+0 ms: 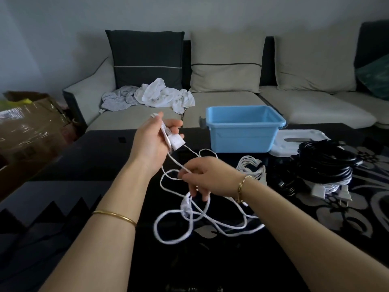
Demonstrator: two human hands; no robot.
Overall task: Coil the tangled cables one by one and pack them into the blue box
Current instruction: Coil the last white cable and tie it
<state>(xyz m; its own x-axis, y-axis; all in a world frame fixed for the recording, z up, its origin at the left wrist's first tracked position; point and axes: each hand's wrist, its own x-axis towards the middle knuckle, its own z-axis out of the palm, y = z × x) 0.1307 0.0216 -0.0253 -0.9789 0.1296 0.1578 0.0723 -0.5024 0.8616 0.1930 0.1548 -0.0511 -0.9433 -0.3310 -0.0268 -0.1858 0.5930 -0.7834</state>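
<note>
My left hand (155,140) is raised over the black table and grips the white plug end of a white cable (179,226). The cable runs down from it to my right hand (206,178), which pinches it a little lower. Below my right hand the cable hangs and lies in loose tangled loops on the table. The blue box (242,142) stands open behind my hands at the table's far edge; its inside looks bare. A coiled white cable (250,165) lies right of my right hand. A heap of black cables (324,163) sits further right.
The box's white lid (303,138) lies flat right of the box, partly under the black cables. A white plug (320,191) lies by the heap. A sofa with cushions and crumpled clothes (160,95) stands behind the table. A cardboard box (31,125) sits at the left.
</note>
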